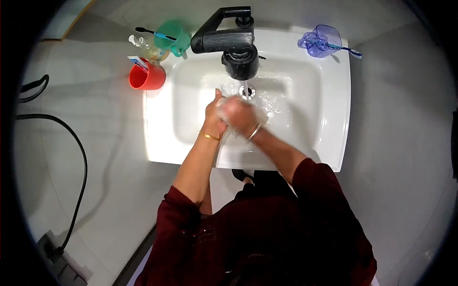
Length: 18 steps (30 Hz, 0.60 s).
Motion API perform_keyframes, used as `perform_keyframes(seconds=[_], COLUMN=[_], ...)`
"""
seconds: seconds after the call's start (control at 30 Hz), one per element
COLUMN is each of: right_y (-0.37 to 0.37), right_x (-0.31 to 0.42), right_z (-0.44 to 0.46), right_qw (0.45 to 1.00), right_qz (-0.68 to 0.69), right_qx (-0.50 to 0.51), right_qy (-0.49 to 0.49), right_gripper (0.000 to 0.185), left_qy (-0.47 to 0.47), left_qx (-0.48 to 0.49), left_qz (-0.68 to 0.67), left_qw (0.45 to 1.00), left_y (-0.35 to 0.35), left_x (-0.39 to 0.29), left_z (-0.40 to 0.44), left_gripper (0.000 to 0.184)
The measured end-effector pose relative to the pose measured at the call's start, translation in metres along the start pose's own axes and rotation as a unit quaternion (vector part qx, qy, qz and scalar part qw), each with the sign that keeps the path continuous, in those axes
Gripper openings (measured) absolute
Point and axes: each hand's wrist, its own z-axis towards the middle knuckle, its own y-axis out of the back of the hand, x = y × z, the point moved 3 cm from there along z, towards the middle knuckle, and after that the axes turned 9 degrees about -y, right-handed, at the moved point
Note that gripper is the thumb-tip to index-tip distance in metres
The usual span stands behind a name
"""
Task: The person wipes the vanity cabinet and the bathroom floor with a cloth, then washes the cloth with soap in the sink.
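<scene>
My left hand (214, 114) is over the sink, below the faucet. One of its digits points up, stretched out, and a thin gold bangle circles the wrist. Against it lies my right hand (240, 114), smeared by motion, its fingers curled or hidden; a pale bangle is on that wrist. A whitish, wet blur surrounds both hands, and I cannot make out whether anything is between them. Water (245, 87) runs from the black faucet (240, 62) just beyond my hands, toward the drain (247, 92). The white sink (305, 105) has splashes on its bottom.
On the sink's left back corner stand a red cup (148, 78) with a toothpaste tube, a clear pump bottle (155, 50) and a green mug (174, 38) with a toothbrush. A purple cup (324, 42) with a toothbrush is at the right back. A black cable (85, 162) hangs left.
</scene>
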Motion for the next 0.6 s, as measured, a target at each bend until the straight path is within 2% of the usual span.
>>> perform_keyframes(seconds=[0.07,0.1,0.13,0.17,0.2,0.3,0.33,0.37,0.4,0.43,0.47,0.5,0.6], right_y=[-0.074,-0.072,-0.055,-0.042,-0.037,-0.069,-0.094,-0.07,-0.033,0.008,0.029,0.049,0.091], right_x=[-0.093,-0.133,-0.15,-0.157,-0.162,-0.15,-0.132,-0.095,-0.057,-0.022,0.007,0.031,0.064], right_z=[0.02,0.018,0.006,-0.007,-0.013,-0.015,-0.011,-0.012,-0.015,-0.022,-0.03,-0.039,-0.052], right_qw=[0.963,0.942,0.903,0.869,0.851,0.885,0.908,0.913,0.898,0.842,0.869,0.863,0.874], right_qz=[0.067,0.137,0.203,0.229,0.24,0.261,0.256,0.285,0.378,0.502,0.475,0.491,0.484], right_qx=[-0.26,-0.285,-0.29,-0.263,-0.22,0.074,-0.017,-0.051,-0.011,0.033,-0.045,-0.047,-0.018], right_qy=[-0.022,-0.114,-0.244,-0.351,-0.413,-0.378,-0.33,-0.288,-0.226,-0.196,-0.13,-0.107,-0.049], right_gripper=[0.012,0.021,0.03,0.04,0.05,0.067,0.067,0.06,0.052,0.044,0.041,0.043,0.041], left_qy=[-0.055,-0.11,-0.164,-0.169,-0.176,-0.026,-0.002,0.021,0.045,0.048,-0.008,-0.061,-0.03], left_qx=[0.0,-0.038,-0.027,-0.038,-0.045,-0.081,-0.084,-0.086,-0.09,-0.103,-0.014,0.075,0.073], left_qz=[0.029,-0.024,0.004,0.026,0.048,0.066,0.045,0.024,0.004,0.01,-0.004,-0.018,-0.06], left_qw=[0.998,0.993,0.986,0.984,0.982,0.994,0.995,0.996,0.995,0.993,1.0,0.995,0.995], left_y=[-0.025,-0.026,-0.011,0.003,0.011,0.026,0.021,0.013,0.007,0.008,0.011,0.017,-0.031], left_x=[-0.028,-0.038,-0.05,-0.055,-0.058,-0.038,-0.035,-0.03,-0.025,-0.021,-0.018,-0.014,-0.034], left_z=[-0.031,-0.032,-0.034,-0.039,-0.041,-0.05,-0.055,-0.058,-0.06,-0.052,-0.035,-0.015,-0.063], left_gripper=[0.03,0.028,0.027,0.029,0.033,0.047,0.052,0.058,0.063,0.057,0.055,0.052,0.031])
